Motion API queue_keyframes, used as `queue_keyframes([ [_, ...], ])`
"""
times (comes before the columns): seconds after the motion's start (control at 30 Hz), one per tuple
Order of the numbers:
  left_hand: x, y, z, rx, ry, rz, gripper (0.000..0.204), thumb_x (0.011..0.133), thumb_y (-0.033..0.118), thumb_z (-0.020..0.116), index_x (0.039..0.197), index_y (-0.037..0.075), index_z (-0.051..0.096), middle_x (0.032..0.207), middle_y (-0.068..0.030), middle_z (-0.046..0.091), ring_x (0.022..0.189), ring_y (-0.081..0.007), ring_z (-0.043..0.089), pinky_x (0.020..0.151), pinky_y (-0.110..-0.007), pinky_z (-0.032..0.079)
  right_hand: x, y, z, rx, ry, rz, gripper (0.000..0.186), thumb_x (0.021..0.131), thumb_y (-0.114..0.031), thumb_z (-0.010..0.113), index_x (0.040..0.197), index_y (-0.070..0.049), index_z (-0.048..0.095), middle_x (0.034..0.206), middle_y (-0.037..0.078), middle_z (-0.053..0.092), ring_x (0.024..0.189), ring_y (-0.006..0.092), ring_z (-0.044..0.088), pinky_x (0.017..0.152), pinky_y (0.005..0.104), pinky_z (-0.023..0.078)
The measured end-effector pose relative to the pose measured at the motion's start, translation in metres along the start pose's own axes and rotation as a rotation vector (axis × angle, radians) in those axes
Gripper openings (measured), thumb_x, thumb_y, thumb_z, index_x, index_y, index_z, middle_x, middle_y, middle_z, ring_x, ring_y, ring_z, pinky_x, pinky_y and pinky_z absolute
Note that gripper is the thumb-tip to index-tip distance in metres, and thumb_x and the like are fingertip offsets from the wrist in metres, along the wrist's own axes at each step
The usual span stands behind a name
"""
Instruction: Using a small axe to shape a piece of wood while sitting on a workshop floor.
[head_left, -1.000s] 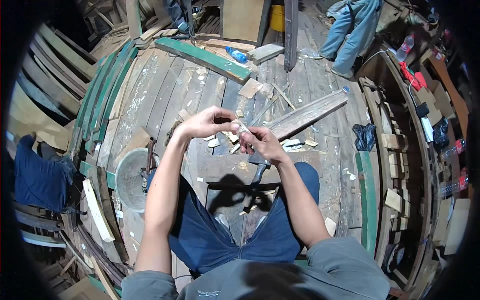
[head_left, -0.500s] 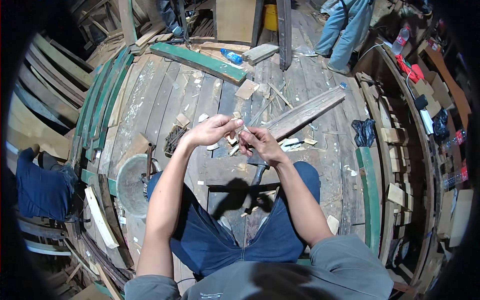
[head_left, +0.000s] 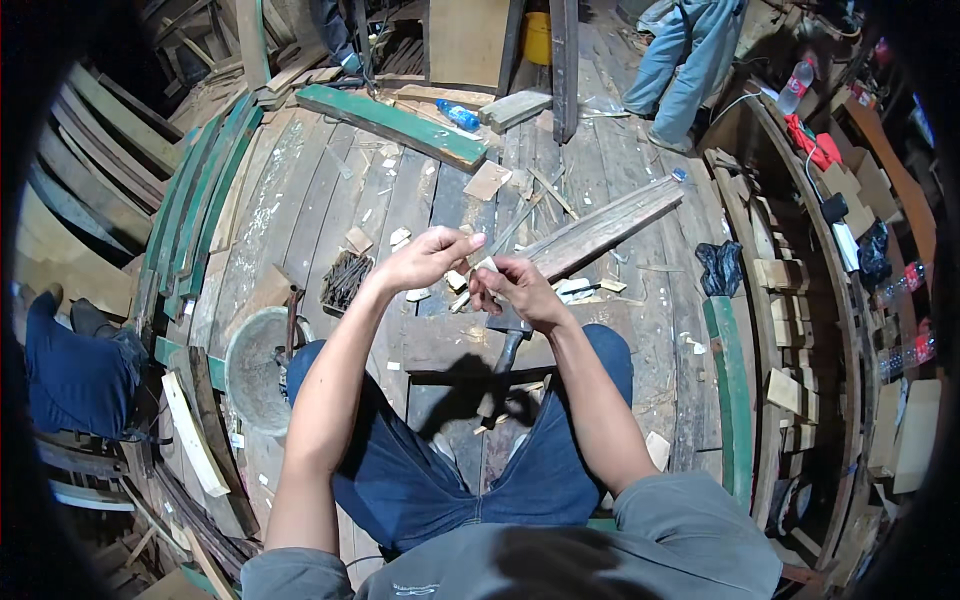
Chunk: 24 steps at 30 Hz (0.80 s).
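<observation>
Just ahead of my knees, my left hand point(head_left: 425, 262) and my right hand point(head_left: 522, 288) are close together but slightly apart. Between the thumb and fingers of my right hand is a small pale wood chip point(head_left: 487, 265). On my left hand the thumb side stretches toward the chip while the other fingers curl below; whatever they hold, if anything, is hidden. Under my right hand a hammer-like tool point(head_left: 502, 368) with a dark handle rests on a low wooden plank point(head_left: 440, 340), its handle pointing back between my knees. Its head is partly covered.
Left of my hands lie a tray of dark nails point(head_left: 345, 281) and a grey basin point(head_left: 258, 365). A weathered beam point(head_left: 610, 225) stretches ahead right, and a green beam point(head_left: 390, 125) lies farther off. Wood chips dot the plank floor. Another person's legs point(head_left: 682, 70) stand at far right.
My hands have drawn slightly apart. The wood chip now shows more clearly in my right hand's fingers. The whole view has shifted a little.
</observation>
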<state>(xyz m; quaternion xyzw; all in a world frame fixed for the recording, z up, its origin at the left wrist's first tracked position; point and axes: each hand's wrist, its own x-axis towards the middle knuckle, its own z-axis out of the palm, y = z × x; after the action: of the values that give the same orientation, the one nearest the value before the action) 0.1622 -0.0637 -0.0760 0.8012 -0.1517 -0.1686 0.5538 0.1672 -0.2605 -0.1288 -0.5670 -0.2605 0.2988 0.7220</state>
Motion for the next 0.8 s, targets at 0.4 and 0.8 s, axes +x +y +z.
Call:
queue_keyframes([
  [0.4, -0.006, -0.004, -0.004, 0.013, -0.061, 0.150, 0.039, 0.087, 0.039, 0.061, 0.089, 0.002, 0.054, 0.070, -0.0002, 0.056, 0.067, -0.0092, 0.050, 0.064, -0.027, 0.042, 0.003, 0.004, 0.007, -0.025, -0.030, -0.006, 0.026, 0.095, -0.027, 0.052, 0.091, -0.002, 0.059, 0.077, 0.003, 0.060, 0.066, 0.0093, 0.056, 0.052, 0.0240, 0.043],
  [0.8, -0.009, -0.006, -0.022, 0.118, 0.130, 0.123, 0.026, 0.080, 0.022, 0.069, 0.075, 0.003, 0.052, 0.066, 0.0024, 0.050, 0.062, -0.0060, 0.044, 0.055, -0.025, 0.036, 0.009, 0.007, -0.010, 0.180, 0.099, 0.021, 0.030, 0.092, -0.015, 0.044, 0.116, 0.000, 0.052, 0.093, 0.006, 0.059, 0.079, 0.0123, 0.057, 0.071, 0.0266, 0.046],
])
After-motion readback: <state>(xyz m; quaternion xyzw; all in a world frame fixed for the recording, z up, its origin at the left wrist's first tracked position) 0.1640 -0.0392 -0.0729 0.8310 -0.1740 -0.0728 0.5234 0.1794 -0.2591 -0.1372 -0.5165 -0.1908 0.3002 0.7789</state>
